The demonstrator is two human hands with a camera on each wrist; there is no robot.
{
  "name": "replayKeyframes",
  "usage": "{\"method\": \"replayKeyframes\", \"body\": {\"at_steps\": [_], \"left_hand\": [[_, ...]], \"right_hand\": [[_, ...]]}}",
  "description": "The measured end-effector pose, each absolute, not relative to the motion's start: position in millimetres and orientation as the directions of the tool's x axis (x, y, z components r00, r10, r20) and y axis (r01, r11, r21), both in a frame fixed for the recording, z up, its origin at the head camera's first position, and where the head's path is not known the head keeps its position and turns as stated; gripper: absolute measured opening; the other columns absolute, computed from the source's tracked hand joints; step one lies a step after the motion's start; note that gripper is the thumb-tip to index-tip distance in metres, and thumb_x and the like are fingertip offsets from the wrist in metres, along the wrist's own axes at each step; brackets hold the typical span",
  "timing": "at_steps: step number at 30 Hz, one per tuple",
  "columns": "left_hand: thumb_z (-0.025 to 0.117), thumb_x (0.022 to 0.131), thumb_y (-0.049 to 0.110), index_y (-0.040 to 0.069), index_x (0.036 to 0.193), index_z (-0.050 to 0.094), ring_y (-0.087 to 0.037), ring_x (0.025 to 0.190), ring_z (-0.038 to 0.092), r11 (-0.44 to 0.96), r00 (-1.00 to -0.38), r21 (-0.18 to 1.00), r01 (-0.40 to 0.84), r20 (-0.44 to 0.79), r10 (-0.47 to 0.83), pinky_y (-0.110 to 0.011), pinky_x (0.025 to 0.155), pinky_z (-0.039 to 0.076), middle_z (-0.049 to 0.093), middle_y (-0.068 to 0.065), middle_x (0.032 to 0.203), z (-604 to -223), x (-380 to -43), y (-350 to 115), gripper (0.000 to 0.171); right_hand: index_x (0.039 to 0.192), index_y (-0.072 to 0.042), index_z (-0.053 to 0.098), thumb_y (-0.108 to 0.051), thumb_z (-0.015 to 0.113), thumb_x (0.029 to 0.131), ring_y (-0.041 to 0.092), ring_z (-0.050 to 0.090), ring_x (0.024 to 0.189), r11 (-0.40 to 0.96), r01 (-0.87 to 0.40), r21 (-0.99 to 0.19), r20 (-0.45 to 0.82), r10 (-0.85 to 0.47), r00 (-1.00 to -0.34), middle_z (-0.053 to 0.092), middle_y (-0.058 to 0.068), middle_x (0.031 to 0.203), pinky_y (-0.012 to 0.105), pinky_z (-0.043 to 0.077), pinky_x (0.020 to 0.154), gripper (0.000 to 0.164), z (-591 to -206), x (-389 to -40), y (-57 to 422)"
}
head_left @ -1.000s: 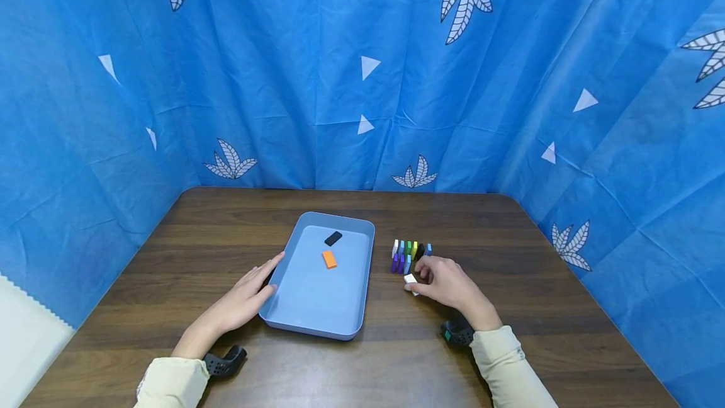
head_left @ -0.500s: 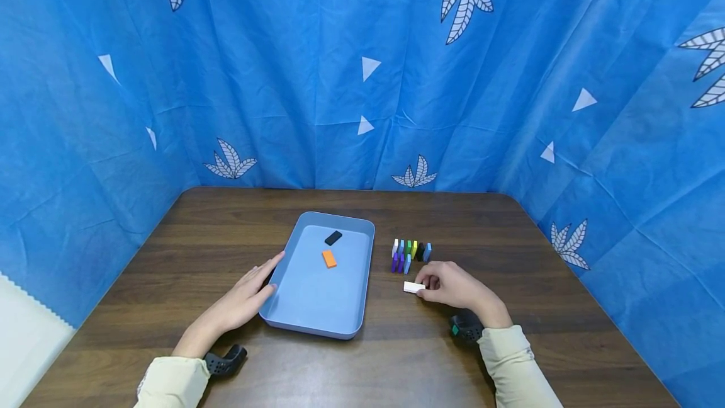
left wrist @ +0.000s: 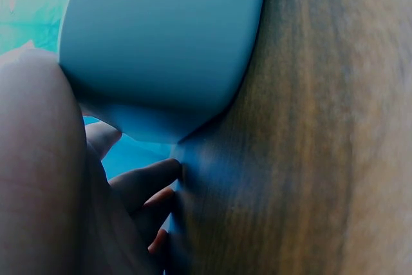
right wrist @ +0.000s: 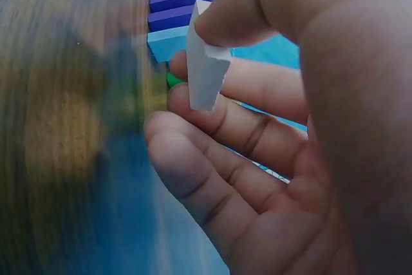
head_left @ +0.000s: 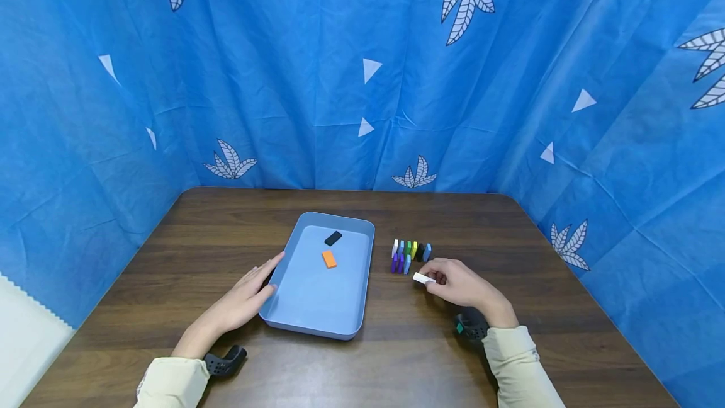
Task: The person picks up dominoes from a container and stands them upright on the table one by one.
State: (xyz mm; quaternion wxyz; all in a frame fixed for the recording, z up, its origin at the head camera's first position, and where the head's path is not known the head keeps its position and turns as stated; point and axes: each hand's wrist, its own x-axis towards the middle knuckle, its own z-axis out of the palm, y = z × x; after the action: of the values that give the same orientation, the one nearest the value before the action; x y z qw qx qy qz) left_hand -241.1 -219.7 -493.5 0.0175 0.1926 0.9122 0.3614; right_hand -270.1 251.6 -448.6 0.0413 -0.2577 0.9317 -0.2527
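Note:
My right hand [head_left: 466, 286] pinches a white domino-like block [head_left: 422, 278] between thumb and fingers, just in front of two rows of standing blocks. Close up in the right wrist view, the thumb presses one face of the white block [right wrist: 207, 75] while fingertips sit behind it. The front row holds two purple blocks [head_left: 398, 262] and a light blue block [head_left: 407, 264]. My left hand [head_left: 238, 307] lies against the left side of a blue tray [head_left: 317, 330], fingers extended. The left wrist view shows the tray's outer wall [left wrist: 167, 37] beside the thumb.
Inside the tray lie a black block [head_left: 333, 238] and an orange block [head_left: 329, 259]. Behind the front row stand white, light blue, green [head_left: 408, 247], yellow [head_left: 414, 250], black and blue blocks. A blue curtain [head_left: 340, 80] surrounds the back and sides of the wooden table [head_left: 283, 376].
My right hand has shifted rightward with the white block, which has turned and now sits nearer the front row's right end. The left hand and the tray stay in place.

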Motion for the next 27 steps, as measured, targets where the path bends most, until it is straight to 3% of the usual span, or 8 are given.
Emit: {"method": "replayKeyframes", "body": {"at_steps": [5,12,17,23,27], "left_hand": [[0.046,0.109,0.019,0.019,0.167,0.022,-0.043,0.156,0.022,0.663,-0.925,0.667,0.338,0.107,0.364,-0.066,0.124,0.013,0.027,-0.016,0.169,-493.7,-240.3,-219.7,0.063],[0.046,0.109,0.018,0.019,0.167,0.022,-0.042,0.156,0.022,0.659,-0.924,0.670,0.341,0.110,0.367,-0.066,0.124,0.013,0.027,-0.016,0.169,-493.1,-240.3,-219.3,0.063],[0.045,0.109,0.018,0.018,0.167,0.021,-0.042,0.156,0.022,0.656,-0.923,0.674,0.341,0.108,0.368,-0.066,0.124,0.012,0.026,-0.016,0.169,-493.4,-241.1,-219.1,0.063],[0.046,0.109,0.018,0.019,0.167,0.022,-0.042,0.156,0.022,0.662,-0.925,0.668,0.339,0.108,0.364,-0.066,0.124,0.013,0.027,-0.015,0.169,-493.7,-240.7,-218.4,0.063],[0.046,0.108,0.018,0.019,0.167,0.022,-0.042,0.156,0.022,0.661,-0.925,0.669,0.339,0.109,0.364,-0.066,0.124,0.013,0.027,-0.015,0.169,-493.9,-240.2,-217.9,0.063]], "right_hand": [[0.100,-0.010,0.070,-0.011,0.069,0.091,0.007,0.054,0.072,0.729,-0.435,-0.528,0.056,-0.481,-0.875,0.062,-0.004,0.084,0.023,0.049,0.059,0.009,-448.3,-269.8,252.1],[0.133,-0.015,0.065,-0.014,0.061,0.097,0.007,0.054,0.071,0.736,-0.430,-0.523,0.058,-0.472,-0.879,0.059,-0.008,0.084,0.025,0.048,0.061,0.036,-449.9,-272.2,253.5],[0.126,-0.011,0.063,-0.010,0.063,0.096,0.007,0.056,0.072,0.717,-0.436,-0.543,0.090,-0.467,-0.880,0.061,-0.006,0.087,0.026,0.051,0.062,0.029,-451.4,-273.9,254.6],[0.118,-0.010,0.060,-0.007,0.076,0.092,0.011,0.070,0.087,0.735,-0.480,-0.479,0.224,-0.426,-0.877,0.070,-0.002,0.098,0.030,0.062,0.078,0.031,-458.0,-276.7,248.1],[0.117,-0.010,0.062,-0.006,0.079,0.090,0.017,0.075,0.092,0.742,-0.488,-0.460,0.284,-0.397,-0.873,0.075,0.003,0.104,0.034,0.063,0.082,0.033,-464.1,-278.6,240.0]]}}
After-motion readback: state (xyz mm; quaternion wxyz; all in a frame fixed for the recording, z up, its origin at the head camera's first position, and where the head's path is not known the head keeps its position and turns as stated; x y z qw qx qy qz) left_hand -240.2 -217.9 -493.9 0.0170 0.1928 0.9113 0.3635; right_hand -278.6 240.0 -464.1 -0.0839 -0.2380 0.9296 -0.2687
